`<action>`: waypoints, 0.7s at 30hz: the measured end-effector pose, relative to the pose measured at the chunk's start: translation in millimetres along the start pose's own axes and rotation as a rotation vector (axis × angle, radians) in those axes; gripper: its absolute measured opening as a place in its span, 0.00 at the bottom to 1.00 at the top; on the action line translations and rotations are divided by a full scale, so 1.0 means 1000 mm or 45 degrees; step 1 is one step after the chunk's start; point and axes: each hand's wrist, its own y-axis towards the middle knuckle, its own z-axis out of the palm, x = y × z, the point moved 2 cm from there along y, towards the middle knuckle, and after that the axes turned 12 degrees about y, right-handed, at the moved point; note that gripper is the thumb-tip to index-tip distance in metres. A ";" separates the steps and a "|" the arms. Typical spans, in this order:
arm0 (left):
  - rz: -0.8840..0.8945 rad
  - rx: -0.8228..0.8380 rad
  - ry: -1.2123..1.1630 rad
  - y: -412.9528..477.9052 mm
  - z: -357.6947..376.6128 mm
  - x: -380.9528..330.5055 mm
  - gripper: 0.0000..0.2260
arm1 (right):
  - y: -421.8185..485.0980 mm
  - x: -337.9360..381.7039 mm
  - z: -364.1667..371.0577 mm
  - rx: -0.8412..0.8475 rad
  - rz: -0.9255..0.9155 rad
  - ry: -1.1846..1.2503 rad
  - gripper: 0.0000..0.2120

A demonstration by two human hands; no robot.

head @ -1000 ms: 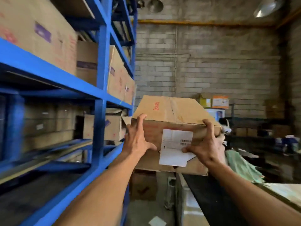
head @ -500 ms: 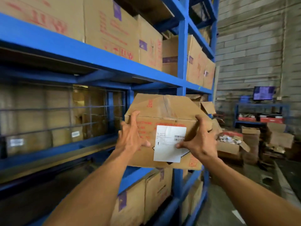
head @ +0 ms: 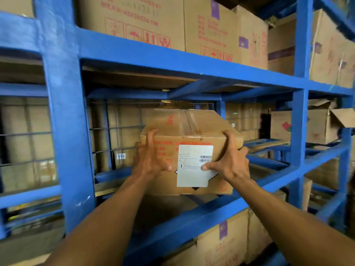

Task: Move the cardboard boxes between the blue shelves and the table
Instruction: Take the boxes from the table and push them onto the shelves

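A brown cardboard box (head: 192,125) with red print and a white shipping label sits inside the middle bay of the blue shelves (head: 65,116), above the front beam. My left hand (head: 148,160) grips its left front corner, fingers over the top edge. My right hand (head: 229,160) grips the right front corner, thumb on the label. The box's underside is hidden, so I cannot tell whether it rests on the shelf.
Large printed cartons (head: 209,29) fill the shelf above. An open-flapped box (head: 318,123) stands in the bay to the right. More cartons (head: 226,244) sit on the level below. A wire mesh (head: 119,135) backs the bay, with stacked boxes behind it.
I have turned from the aisle to face the shelves, and both hands have carried the box forward into the middle bay.
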 end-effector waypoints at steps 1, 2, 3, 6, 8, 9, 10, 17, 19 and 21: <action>-0.034 -0.026 0.032 0.002 -0.003 0.009 0.54 | 0.002 0.003 0.011 0.033 -0.020 0.014 0.58; -0.069 -0.051 0.058 0.003 -0.005 0.017 0.54 | 0.005 0.006 0.020 0.064 -0.044 0.033 0.58; -0.095 -0.068 0.074 0.004 -0.007 0.025 0.53 | 0.009 0.008 0.030 0.095 -0.064 0.046 0.58; -0.132 -0.116 0.149 0.007 -0.007 0.044 0.53 | 0.026 0.009 0.056 0.194 -0.105 0.083 0.57; -0.218 -0.128 0.214 0.008 -0.009 0.048 0.53 | 0.039 0.008 0.071 0.259 -0.130 0.092 0.57; -0.267 -0.128 0.239 0.008 -0.010 0.048 0.53 | 0.046 0.007 0.077 0.292 -0.139 0.093 0.57; -0.301 -0.130 0.257 0.010 -0.010 0.049 0.53 | 0.053 0.006 0.084 0.327 -0.149 0.097 0.57; -0.426 -0.213 0.408 0.008 -0.010 0.064 0.52 | 0.078 0.003 0.139 0.529 -0.240 0.198 0.61; -0.471 -0.192 0.482 0.011 -0.009 0.072 0.52 | 0.081 0.001 0.156 0.584 -0.247 0.229 0.62; -0.510 -0.179 0.581 0.014 -0.007 0.082 0.52 | 0.086 0.000 0.173 0.630 -0.235 0.236 0.62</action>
